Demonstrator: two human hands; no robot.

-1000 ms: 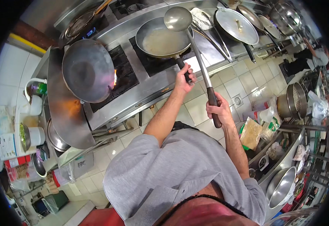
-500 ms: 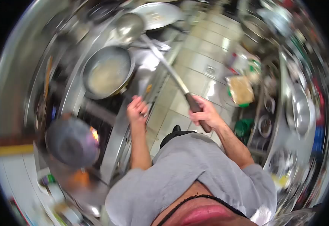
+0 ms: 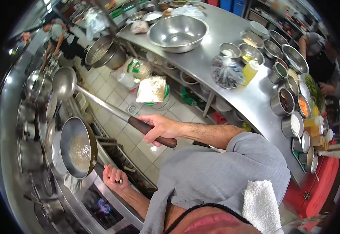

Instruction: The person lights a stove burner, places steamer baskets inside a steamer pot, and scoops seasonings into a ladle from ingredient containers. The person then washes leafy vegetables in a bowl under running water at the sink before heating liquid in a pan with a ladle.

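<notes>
My left hand [image 3: 115, 178] is closed round the black handle of a dark frying pan [image 3: 76, 147], which is tilted and holds a pale, shiny liquid. My right hand [image 3: 156, 129] grips the dark wooden handle of a long metal ladle [image 3: 106, 105]. The ladle's bowl, at the upper left, is above the pan and apart from it; what it holds, if anything, cannot be made out.
A steel worktable [image 3: 251, 111] carries a large steel bowl [image 3: 177, 33], small pots and bottles. A lit burner [image 3: 103, 206] shows at the lower left. One person [image 3: 62, 37] stands far left, another [image 3: 321, 54] at the right.
The view has swung right, bringing the worktable into full sight and taking the wok out of it. The pan, now tilted, has moved off the stove burner; both hands keep their holds.
</notes>
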